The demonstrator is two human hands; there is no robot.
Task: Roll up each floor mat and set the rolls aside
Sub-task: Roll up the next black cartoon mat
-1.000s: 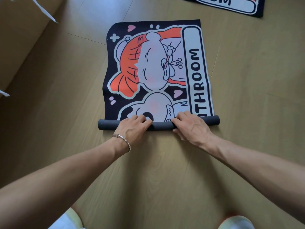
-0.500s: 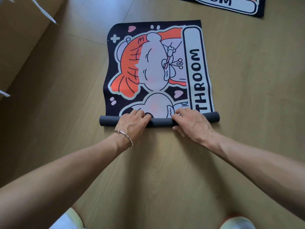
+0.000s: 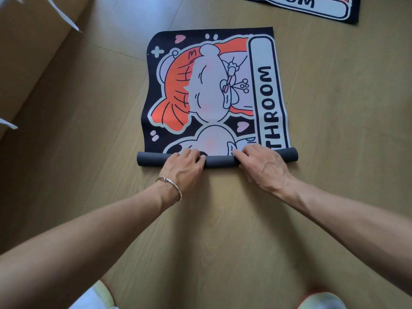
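Note:
A dark cartoon floor mat [image 3: 211,90] with an orange-haired figure and the letters "THROOM" lies on the wooden floor ahead of me. Its near end is wound into a thin dark grey roll [image 3: 220,161] that runs left to right. My left hand [image 3: 185,168], with a bracelet on the wrist, presses on the roll left of its middle, fingers curled over the top. My right hand [image 3: 260,163] grips the roll right of its middle in the same way. The roll's two ends stick out past my hands.
A second, flat mat [image 3: 316,7] with the same lettering lies at the top right edge. A tan wall or cabinet side [image 3: 26,52] runs along the left. My shoes [image 3: 321,301] show at the bottom. Bare wooden floor surrounds the mat.
Both hands have pushed the roll a little farther away from me; it has swallowed more of the print, so the lettering now starts at "THROOM".

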